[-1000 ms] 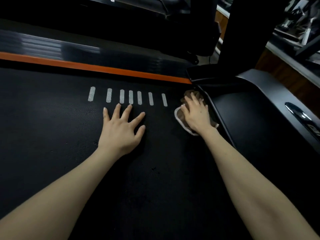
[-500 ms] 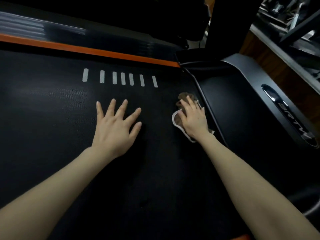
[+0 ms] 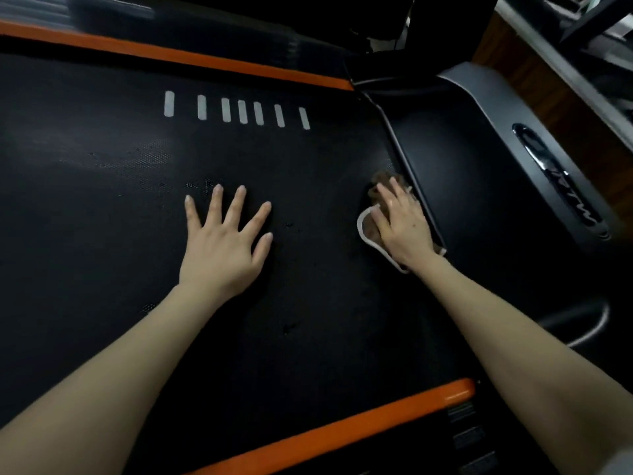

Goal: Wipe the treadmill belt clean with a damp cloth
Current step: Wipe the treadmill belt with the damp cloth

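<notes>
The treadmill belt (image 3: pixel 102 234) is the largest thing and fills most of the view; it is black with a fine dotted texture. Along the far edge of the belt runs an orange strip (image 3: pixel 178 58), and a second orange strip (image 3: pixel 359 430) borders the near edge of the belt. At the right end of the belt stands the dark motor cover (image 3: pixel 462 200), with a grey curved side panel that carries a shiny badge (image 3: pixel 565 193); the letters on the badge are too blurred to read. On the belt, close to its far edge, there is a row of seven short white marks (image 3: pixel 239 111).

The left hand (image 3: pixel 222 248) lies flat on the middle of the belt, palm down, with all fingers spread wide; it grips nothing. The right hand (image 3: pixel 404 228) is at the right end of the belt, just beside the edge of the motor cover. It presses down on the cloth (image 3: pixel 368 231), with the fingers stretched over it and not curled around it. The cloth is brownish with a pale border, it lies on the belt and touches the seam where the belt meets the motor cover. Most of the cloth is hidden under the hand. A few small dark specks (image 3: pixel 289 327) show on the belt between the two forearms.
</notes>
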### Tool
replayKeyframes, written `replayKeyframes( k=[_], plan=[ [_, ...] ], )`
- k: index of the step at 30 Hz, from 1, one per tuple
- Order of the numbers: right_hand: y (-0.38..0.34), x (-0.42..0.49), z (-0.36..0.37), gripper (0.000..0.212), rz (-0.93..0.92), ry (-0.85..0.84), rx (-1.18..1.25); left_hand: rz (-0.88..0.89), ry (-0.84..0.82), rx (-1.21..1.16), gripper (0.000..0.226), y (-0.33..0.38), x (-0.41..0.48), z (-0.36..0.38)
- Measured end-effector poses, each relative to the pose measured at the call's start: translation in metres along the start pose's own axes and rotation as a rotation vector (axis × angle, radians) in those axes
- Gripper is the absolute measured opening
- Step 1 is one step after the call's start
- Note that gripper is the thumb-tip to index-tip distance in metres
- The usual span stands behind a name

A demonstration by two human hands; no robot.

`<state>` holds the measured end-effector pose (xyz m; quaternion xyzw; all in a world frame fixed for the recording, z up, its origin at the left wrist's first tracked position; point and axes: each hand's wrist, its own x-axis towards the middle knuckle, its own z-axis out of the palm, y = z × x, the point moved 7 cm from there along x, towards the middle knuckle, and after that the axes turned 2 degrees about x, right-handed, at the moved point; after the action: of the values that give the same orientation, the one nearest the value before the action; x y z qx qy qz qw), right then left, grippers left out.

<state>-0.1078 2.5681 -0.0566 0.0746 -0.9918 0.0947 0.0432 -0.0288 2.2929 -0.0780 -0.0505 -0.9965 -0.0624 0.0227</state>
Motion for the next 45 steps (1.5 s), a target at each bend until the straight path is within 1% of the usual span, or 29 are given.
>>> replayKeyframes(
  k=[1, 2, 3, 7, 9, 10, 11, 12, 15, 16, 17, 18, 20, 22, 23, 24, 25, 27, 28, 29, 32, 34, 36, 37, 39, 41, 45],
  plan=[
    [-0.002, 0.001, 0.002, 0.053, 0.050, 0.006, -0.011, -0.001, 0.005, -0.003, 0.061, 0.000, 0.000, 0.000],
    [-0.009, -0.004, 0.003, 0.055, 0.053, -0.001, -0.011, 0.001, 0.007, -0.006, 0.060, 0.000, -0.001, -0.001],
    [-0.021, -0.017, 0.004, 0.057, 0.007, -0.012, 0.001, 0.003, 0.005, -0.009, 0.059, 0.001, -0.001, -0.001],
    [-0.086, -0.110, 0.002, 0.057, -0.368, -0.099, 0.047, 0.007, -0.001, -0.014, 0.057, 0.000, -0.001, -0.002],
    [-0.089, -0.127, 0.002, 0.056, -0.494, -0.145, 0.012, 0.005, -0.001, -0.009, 0.057, 0.000, -0.002, -0.002],
    [-0.086, -0.121, 0.002, 0.057, -0.507, -0.155, -0.004, 0.004, -0.001, -0.005, 0.057, 0.000, -0.002, -0.002],
    [-0.081, -0.107, 0.003, 0.058, -0.477, -0.150, -0.005, 0.006, -0.001, -0.002, 0.057, 0.000, -0.002, -0.002],
    [-0.076, -0.089, 0.004, 0.059, -0.404, -0.130, 0.008, 0.007, -0.001, 0.000, 0.057, 0.000, -0.002, -0.002],
    [-0.063, -0.049, 0.006, 0.056, -0.087, -0.065, 0.026, 0.006, -0.006, -0.002, 0.057, -0.001, -0.001, -0.002],
    [-0.066, -0.050, 0.008, 0.055, -0.045, -0.067, 0.015, 0.004, -0.004, 0.000, 0.057, -0.001, -0.001, -0.003],
    [-0.073, -0.060, 0.009, 0.056, -0.058, -0.078, 0.010, 0.004, 0.001, 0.007, 0.057, 0.000, -0.002, -0.004],
    [-0.084, -0.075, 0.009, 0.056, -0.115, -0.096, 0.010, 0.006, 0.007, 0.022, 0.057, 0.001, -0.002, -0.005],
    [-0.107, -0.116, 0.008, 0.060, -0.284, -0.139, 0.012, 0.008, 0.018, 0.070, 0.057, 0.001, -0.003, -0.006],
    [-0.108, -0.138, 0.008, 0.063, -0.420, -0.206, 0.002, 0.010, 0.013, 0.102, 0.058, 0.001, -0.005, -0.008],
    [-0.100, -0.137, 0.005, 0.063, -0.457, -0.222, -0.023, 0.010, 0.011, 0.106, 0.058, 0.001, -0.006, -0.008],
    [-0.087, -0.131, 0.003, 0.062, -0.454, -0.213, -0.042, 0.009, 0.011, 0.106, 0.058, 0.000, -0.006, -0.009],
    [-0.074, -0.122, 0.000, 0.063, -0.406, -0.194, -0.037, 0.009, 0.009, 0.104, 0.058, -0.001, -0.007, -0.010],
    [-0.055, -0.114, -0.005, 0.067, -0.237, -0.172, 0.013, 0.005, -0.003, 0.100, 0.058, -0.002, -0.008, -0.009],
    [-0.055, -0.117, -0.004, 0.069, -0.179, -0.173, 0.037, 0.004, -0.008, 0.099, 0.058, -0.002, -0.009, -0.008],
    [-0.062, -0.124, -0.002, 0.070, -0.170, -0.173, 0.050, 0.005, -0.007, 0.098, 0.058, -0.001, -0.010, -0.007],
    [-0.094, -0.153, -0.001, 0.070, -0.328, -0.226, 0.049, 0.007, 0.013, 0.082, 0.058, -0.002, -0.010, -0.008],
    [-0.098, -0.159, -0.005, 0.082, -0.398, -0.205, -0.034, 0.009, 0.017, 0.069, 0.058, -0.001, -0.010, -0.009],
    [-0.098, -0.146, -0.005, 0.091, -0.424, -0.152, -0.125, 0.009, 0.011, 0.069, 0.057, -0.001, -0.010, -0.009],
    [-0.099, -0.136, -0.003, 0.092, -0.409, -0.151, -0.130, 0.007, 0.009, 0.071, 0.057, -0.001, -0.010, -0.009],
    [-0.103, -0.122, 0.000, 0.088, -0.358, -0.191, -0.053, 0.003, 0.011, 0.071, 0.057, 0.000, -0.009, -0.009],
    [-0.111, -0.129, 0.003, 0.080, -0.387, -0.219, 0.033, 0.006, 0.007, 0.065, 0.056, 0.001, -0.008, -0.010],
    [-0.134, -0.176, 0.007, 0.065, -0.696, -0.297, 0.114, -0.001, -0.008, 0.049, 0.055, -0.001, -0.008, -0.010]
  ],
)
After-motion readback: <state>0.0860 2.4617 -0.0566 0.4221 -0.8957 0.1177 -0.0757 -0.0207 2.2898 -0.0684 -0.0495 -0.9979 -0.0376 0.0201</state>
